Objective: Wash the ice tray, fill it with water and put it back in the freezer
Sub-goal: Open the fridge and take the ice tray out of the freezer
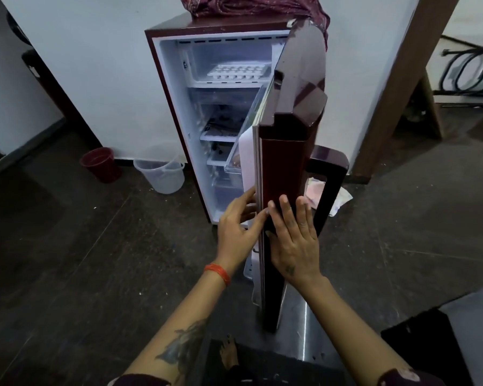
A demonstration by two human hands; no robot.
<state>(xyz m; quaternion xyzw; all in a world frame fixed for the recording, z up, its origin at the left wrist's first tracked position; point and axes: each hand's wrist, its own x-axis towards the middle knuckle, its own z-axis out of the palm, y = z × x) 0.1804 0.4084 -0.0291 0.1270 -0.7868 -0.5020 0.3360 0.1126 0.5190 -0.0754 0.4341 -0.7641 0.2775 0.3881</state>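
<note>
the ice tray (pixel 238 72) sits in the freezer compartment (pixel 229 62) at the top of the open fridge (pixel 179 107), flat on its shelf. whether its cells hold water or are dry cannot be told from here. both hands are at the edge of the door (pixel 287 151), low down. the left hand (pixel 239 227) holds the inner side of the door edge, fingers loosely bent around it, thumb towards the front. the right hand (pixel 294 240) lies flat on the maroon outer face, fingers straight and slightly spread, pinching nothing. judged from this, one of two things holds: either the tray is yet to be taken out and all the washing and filling remains, or it is already back and only shutting the door is left. no sink or tap is in view.
</note>
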